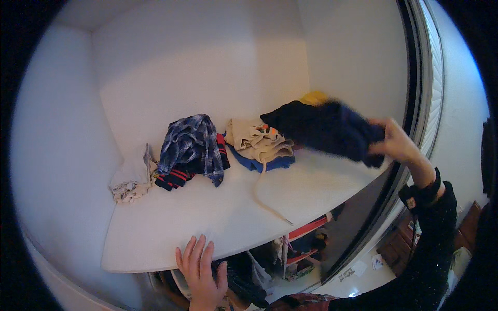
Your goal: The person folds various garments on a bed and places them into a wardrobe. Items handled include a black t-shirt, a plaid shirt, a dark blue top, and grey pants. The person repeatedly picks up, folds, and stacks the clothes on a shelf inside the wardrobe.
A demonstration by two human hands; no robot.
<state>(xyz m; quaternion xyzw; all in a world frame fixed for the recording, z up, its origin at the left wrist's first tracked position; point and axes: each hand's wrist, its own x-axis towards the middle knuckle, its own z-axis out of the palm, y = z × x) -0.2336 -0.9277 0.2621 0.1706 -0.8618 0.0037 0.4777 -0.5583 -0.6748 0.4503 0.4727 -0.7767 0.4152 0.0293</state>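
Observation:
My right hand (397, 144) grips one end of a dark navy garment (327, 126), which is blurred and stretches left over the shelf. Under its far side a yellow cloth (314, 98) peeks out. Left of it a folded beige garment (249, 138) lies on a blue one (287, 162), its drawstring (258, 192) trailing across the white shelf (186, 221). A crumpled plaid shirt (190, 142) rests on red-and-black striped cloth (177, 179). Folded off-white cloth (132, 179) sits by the left wall. My left hand (202, 268), fingers spread and holding nothing, is at the shelf's front edge.
White walls enclose the shelf at left, back and right. A dark-edged sliding door frame (410, 77) stands beside my right arm. Below the shelf are hanging dark clothes (241, 276) and a red-tiered rack (307, 229) with items on it. Papers (360, 268) lie on the floor.

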